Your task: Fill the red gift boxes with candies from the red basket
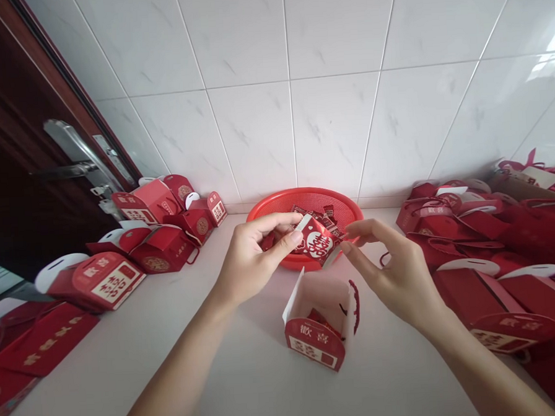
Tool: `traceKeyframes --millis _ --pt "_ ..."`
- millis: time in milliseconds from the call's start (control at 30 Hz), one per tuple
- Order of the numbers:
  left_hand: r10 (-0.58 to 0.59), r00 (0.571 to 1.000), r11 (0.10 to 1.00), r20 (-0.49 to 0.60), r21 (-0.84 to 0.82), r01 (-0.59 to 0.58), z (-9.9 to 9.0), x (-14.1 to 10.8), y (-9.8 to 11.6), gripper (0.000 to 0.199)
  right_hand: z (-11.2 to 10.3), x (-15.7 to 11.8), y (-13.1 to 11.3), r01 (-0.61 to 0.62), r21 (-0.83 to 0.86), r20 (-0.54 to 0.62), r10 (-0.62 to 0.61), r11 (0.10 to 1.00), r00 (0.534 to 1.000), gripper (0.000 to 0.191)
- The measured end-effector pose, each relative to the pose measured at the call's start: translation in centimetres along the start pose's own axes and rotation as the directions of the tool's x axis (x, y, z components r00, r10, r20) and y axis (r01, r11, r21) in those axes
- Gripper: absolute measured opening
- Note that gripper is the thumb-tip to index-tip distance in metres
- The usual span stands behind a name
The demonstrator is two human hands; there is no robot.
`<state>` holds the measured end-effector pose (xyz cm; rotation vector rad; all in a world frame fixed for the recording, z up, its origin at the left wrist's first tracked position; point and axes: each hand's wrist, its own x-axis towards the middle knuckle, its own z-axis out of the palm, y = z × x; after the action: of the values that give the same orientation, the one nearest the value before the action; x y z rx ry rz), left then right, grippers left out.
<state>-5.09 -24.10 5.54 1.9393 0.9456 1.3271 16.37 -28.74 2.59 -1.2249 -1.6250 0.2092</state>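
- Here, pinching a red packet [317,242] between thumb and fingers of the left hand [251,254], above the near part of a red basket [300,200].
- Holding thumb and fingers of the right hand [399,270] curved and slightly parted, right at the packet's lower right end; cannot tell if touching it.
- Standing just in front of the basket, upright on a white table [240,377]: an open red box [308,350], with a dark red cord [356,306] at its right side and a partly hidden red item [319,319] inside.
- Heaped inside the basket, partly covered by packet and hands: small wrapped pieces [330,217].
- Lined up along the left side, near a dark door [7,123]: red gift boxes [156,254].
- Crowded together on the right: more red boxes [472,291], some overlapping.
- Rising behind the basket: a pale tiled wall [251,54].
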Motion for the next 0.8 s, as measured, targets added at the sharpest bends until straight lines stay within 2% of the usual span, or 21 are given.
traceKeyframes --millis 67,133,200,267,400,533,600,667,800 --pt "-0.029 0.999 0.997 0.029 -0.068 0.031 -0.1 0.1 0.1 0.022 -0.2 0.4 0.2 -0.051 0.043 0.045 0.049 0.998 0.998 0.023" --pt "-0.063 0.997 0.987 0.053 -0.142 0.069 -0.1 0.1 0.2 0.020 -0.3 0.8 0.3 -0.118 0.164 0.180 0.088 0.979 0.980 0.027" --pt "-0.102 0.992 0.969 0.070 -0.219 0.115 0.0 0.0 0.2 0.019 -0.5 1.0 0.1 -0.212 0.321 0.344 0.095 0.923 0.934 0.026" --pt "-0.159 0.982 0.932 0.098 -0.312 0.182 0.3 0.1 0.1 0.020 -0.6 1.1 -0.1 -0.310 0.441 0.440 0.098 0.842 0.892 0.025" --pt "-0.277 0.941 0.768 0.197 -0.542 0.340 0.8 0.5 -0.2 0.028 -0.7 0.8 -0.3 -0.357 0.566 0.400 0.131 0.743 0.907 0.024" --pt "-0.321 0.895 0.528 0.311 -0.726 0.442 0.4 1.1 -0.3 0.039 -0.8 0.8 -0.3 -0.346 0.605 0.347 0.153 0.717 0.925 0.021" --pt "-0.332 0.884 0.453 0.329 -0.766 0.455 0.1 1.3 -0.4 0.041 -0.8 0.9 -0.2 -0.338 0.608 0.328 0.161 0.718 0.931 0.022" --pt "-0.353 0.885 0.441 0.303 -0.780 0.443 -0.1 1.4 -0.5 0.047 -0.7 1.0 -0.1 -0.324 0.612 0.301 0.166 0.721 0.939 0.023" --pt "-0.403 0.893 0.518 0.200 -0.755 0.402 0.3 1.5 -0.7 0.045 -0.6 1.0 -0.1 -0.301 0.608 0.233 0.196 0.735 0.952 0.026"
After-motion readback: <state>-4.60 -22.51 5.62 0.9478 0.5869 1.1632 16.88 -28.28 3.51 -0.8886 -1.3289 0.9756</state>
